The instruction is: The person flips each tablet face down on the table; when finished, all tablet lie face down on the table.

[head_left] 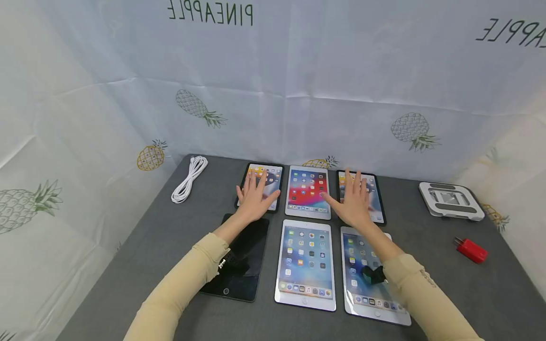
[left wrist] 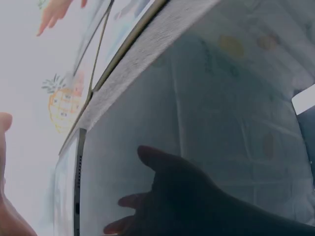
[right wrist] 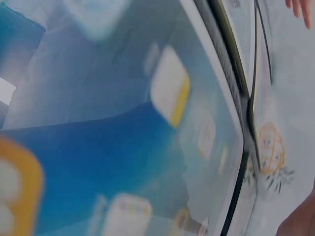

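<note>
Tablets lie in two rows on a grey table. With fingers spread, my left hand point(head_left: 253, 200) lies over the lit black-framed tablet point(head_left: 274, 176) at back left. My right hand point(head_left: 353, 204), fingers also extended, overlaps the black-framed tablet point(head_left: 375, 201) at back right; its thumb reaches the edge of the white tablet point(head_left: 307, 189) between them. Beneath my left forearm is a dark-screened black tablet point(head_left: 249, 265), whose glossy screen point(left wrist: 221, 128) reflects a hand in the left wrist view. Below my right forearm lies a lit white tablet point(head_left: 356, 258), its screen point(right wrist: 118, 142) close up in the right wrist view.
Another lit white tablet point(head_left: 306, 265) lies front middle. A coiled white cable point(head_left: 189, 180) rests at back left. Toward the right are a white-and-grey folded stand point(head_left: 452, 201) and a red plug adapter point(head_left: 471, 250). A pineapple-print cloth point(head_left: 273, 66) hangs behind the table.
</note>
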Demonstrator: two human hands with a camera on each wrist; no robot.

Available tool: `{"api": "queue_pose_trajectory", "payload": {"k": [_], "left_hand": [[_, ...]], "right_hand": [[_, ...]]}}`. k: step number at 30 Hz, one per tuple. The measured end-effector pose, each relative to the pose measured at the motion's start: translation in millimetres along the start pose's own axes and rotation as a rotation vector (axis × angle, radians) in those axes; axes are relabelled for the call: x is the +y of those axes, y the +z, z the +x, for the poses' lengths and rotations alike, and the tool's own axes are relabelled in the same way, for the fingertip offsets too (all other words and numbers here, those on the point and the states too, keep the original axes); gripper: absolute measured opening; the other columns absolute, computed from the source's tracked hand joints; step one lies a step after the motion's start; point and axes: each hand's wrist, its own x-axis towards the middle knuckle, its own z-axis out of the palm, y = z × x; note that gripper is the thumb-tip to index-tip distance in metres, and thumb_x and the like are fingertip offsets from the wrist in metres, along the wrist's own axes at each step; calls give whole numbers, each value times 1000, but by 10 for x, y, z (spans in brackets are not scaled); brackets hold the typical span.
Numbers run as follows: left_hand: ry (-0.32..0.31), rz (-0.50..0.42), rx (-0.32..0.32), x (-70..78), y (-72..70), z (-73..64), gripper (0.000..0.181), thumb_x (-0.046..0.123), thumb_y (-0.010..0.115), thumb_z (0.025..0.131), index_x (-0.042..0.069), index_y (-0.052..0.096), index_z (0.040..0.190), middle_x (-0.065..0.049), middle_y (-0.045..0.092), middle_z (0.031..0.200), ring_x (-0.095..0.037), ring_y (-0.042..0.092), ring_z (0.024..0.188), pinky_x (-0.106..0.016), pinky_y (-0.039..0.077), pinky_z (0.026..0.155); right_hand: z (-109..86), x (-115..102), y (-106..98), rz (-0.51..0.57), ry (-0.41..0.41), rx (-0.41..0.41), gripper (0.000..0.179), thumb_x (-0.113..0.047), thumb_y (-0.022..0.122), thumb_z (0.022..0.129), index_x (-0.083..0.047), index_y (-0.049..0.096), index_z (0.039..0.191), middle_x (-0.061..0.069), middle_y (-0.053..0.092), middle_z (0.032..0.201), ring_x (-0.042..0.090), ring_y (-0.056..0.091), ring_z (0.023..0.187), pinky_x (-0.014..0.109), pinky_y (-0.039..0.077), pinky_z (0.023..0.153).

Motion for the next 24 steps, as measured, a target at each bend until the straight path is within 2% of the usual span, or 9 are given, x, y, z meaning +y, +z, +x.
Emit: {"api": "queue_pose_trajectory", "payload": {"k": [4,8,12,15,17,20,24], "left_hand": [[57,-111,3,-88,-53,-139,81,50,51,96,11,14,157,-21,3,161,-41,4,147,-68,5,110],[102,-218,18,-173,-127,-320,75,36,57,95,1,24,153,-27,16,157,-46,14,143,-67,16,110],[140,-260,42,-259,-202,-514,68,27,61,93,-2,34,149,-26,27,154,-41,23,143,-62,24,110],[155,-286,61,-321,-261,-630,63,23,64,93,-1,40,147,-23,35,151,-37,33,139,-57,33,107],[139,-326,57,-354,-309,-700,59,21,65,93,1,43,145,-20,41,148,-35,41,134,-54,40,104],[72,-392,26,-407,-381,-788,54,19,64,95,3,47,143,-16,46,144,-33,48,128,-49,46,99],[-31,-417,-3,-485,-482,-878,47,19,63,96,5,52,140,-16,53,137,-31,53,124,-48,48,97]], "right_hand": [[-62,-115,33,50,-45,-28,104,-53,63,88,-10,-1,157,20,-13,160,47,-9,144,74,7,106],[-126,-268,87,118,-47,-71,103,-51,66,87,-6,4,157,22,-8,160,48,-5,144,73,9,107],[-200,-441,129,231,-4,-138,96,-42,68,89,-6,9,156,23,-1,160,49,1,144,74,13,105],[-270,-588,141,327,44,-189,88,-34,68,90,-8,15,156,22,8,160,47,9,144,72,21,104],[-319,-688,152,396,77,-228,85,-29,68,90,-9,17,155,20,14,159,44,16,143,69,27,104],[-392,-834,180,501,130,-297,83,-26,69,89,-12,20,155,17,20,158,40,23,142,64,33,104],[-465,-969,263,612,204,-373,80,-24,70,89,-14,23,154,17,22,157,40,26,140,62,35,103]]}}
